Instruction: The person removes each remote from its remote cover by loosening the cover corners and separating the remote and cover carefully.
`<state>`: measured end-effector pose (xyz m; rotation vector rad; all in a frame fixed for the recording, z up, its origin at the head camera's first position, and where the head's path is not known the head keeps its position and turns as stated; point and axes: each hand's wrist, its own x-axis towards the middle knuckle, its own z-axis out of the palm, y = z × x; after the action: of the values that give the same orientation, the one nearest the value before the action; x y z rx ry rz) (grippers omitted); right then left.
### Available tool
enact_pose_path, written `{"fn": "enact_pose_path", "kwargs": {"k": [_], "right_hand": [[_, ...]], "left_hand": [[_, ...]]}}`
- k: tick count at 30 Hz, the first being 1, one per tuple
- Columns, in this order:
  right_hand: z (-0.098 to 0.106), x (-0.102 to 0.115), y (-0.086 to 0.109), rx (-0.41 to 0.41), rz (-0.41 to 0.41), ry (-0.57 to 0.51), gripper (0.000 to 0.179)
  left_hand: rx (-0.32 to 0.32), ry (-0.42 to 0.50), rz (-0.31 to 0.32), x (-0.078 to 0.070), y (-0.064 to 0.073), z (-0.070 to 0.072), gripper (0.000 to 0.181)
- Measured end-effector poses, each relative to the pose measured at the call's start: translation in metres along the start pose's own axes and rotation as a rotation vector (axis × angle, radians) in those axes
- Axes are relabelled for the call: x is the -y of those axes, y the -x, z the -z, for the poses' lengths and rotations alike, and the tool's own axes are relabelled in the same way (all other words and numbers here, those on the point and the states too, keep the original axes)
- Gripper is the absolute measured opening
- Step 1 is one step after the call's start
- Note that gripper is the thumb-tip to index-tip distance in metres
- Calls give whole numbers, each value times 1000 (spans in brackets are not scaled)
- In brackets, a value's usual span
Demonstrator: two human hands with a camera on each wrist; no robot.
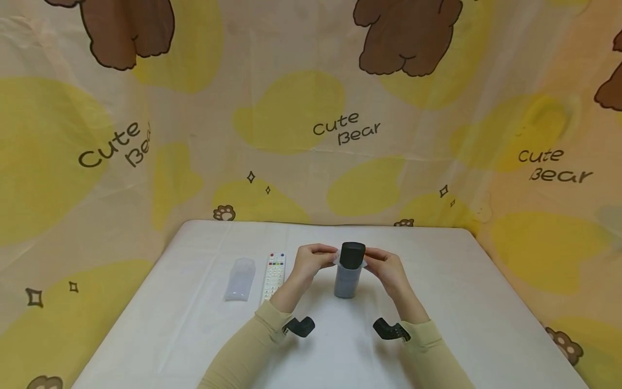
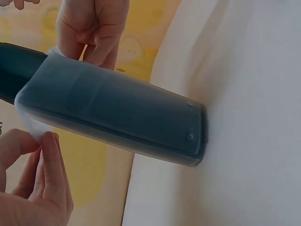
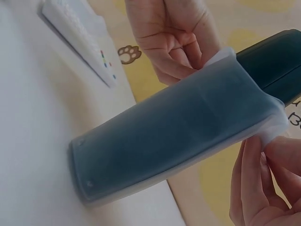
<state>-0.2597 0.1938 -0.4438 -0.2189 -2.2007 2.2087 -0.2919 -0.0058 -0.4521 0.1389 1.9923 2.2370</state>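
A black, remote-shaped device stands upright inside a translucent soft sleeve, its rounded top sticking out. In the left wrist view the lower end of the sleeve meets the tabletop. My left hand pinches one side of the sleeve's mouth between thumb and fingers. Opposite it, my right hand pinches the other side, and the right wrist view shows the rim pulled outward into a flap between its fingertips. No buttons show on the device; most of it appears only as a dark shape through the sleeve.
Left of my left hand lies a white remote control with coloured buttons, partly hidden by my forearm. Beside it a second translucent sleeve lies flat on the white table. A printed bear cloth hangs behind the table's back edge.
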Motion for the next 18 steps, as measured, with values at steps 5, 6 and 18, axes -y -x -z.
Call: {"fn": "enact_pose_path", "kwargs": {"k": [5,6,18], "right_hand": [[-2,-7,1,-30,-10,-9,32],[-2,-8,1,-35,-9,-13,32],[-1,-17,2,-43,-17,-6,31]], "left_hand": [[-19,-20,23,6,0,-1,17],[-20,-20,23,8,0,-2,17],[-17,-16,19,17,-1,-4,17]]}}
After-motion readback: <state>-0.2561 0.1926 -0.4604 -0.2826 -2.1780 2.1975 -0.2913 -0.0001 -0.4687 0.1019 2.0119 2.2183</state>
